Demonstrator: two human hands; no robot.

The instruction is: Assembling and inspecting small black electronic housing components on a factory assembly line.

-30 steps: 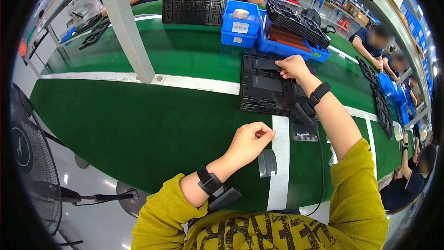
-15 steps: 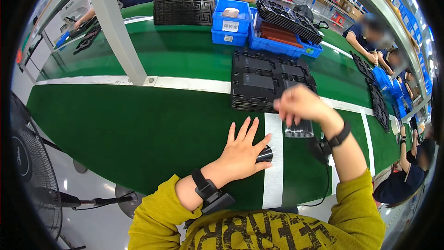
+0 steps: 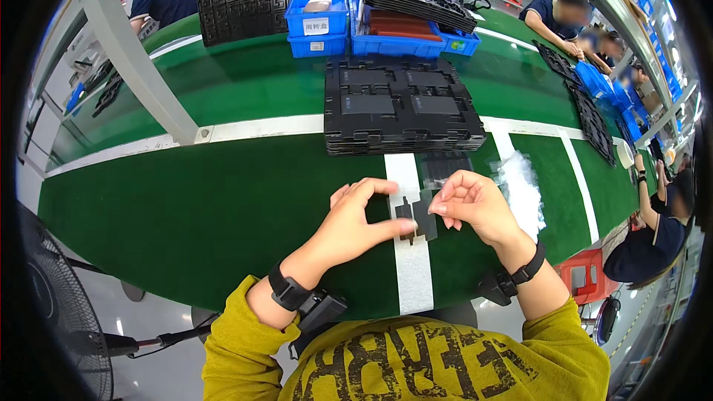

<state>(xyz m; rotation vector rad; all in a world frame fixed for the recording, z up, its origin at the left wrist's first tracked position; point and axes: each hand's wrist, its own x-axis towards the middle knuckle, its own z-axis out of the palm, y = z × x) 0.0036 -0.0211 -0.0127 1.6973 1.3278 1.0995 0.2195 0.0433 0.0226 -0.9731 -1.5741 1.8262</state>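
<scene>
Between my hands, over the white strip, lies a small dark flat piece with narrow tabs. Beside it is a thin dark rectangular sheet with a clear margin. My left hand curves around the left side, thumb and fingers apart, the thumb tip against the dark piece. My right hand pinches the sheet's right edge between thumb and fingertips. Just beyond lies a dark, shiny clear-wrapped stack, partly hidden. Past it stands a pile of black moulded trays with dark flat pieces in the top one.
A heap of clear film pieces lies right of my right hand. Blue bins and more black trays stand at the back. A grey post rises at left, near a fan. Co-workers sit around the green table.
My left hand has gone from lying spread to a curved hold beside the dark piece. My right hand has come down and now pinches the sheet. The view has shifted right.
</scene>
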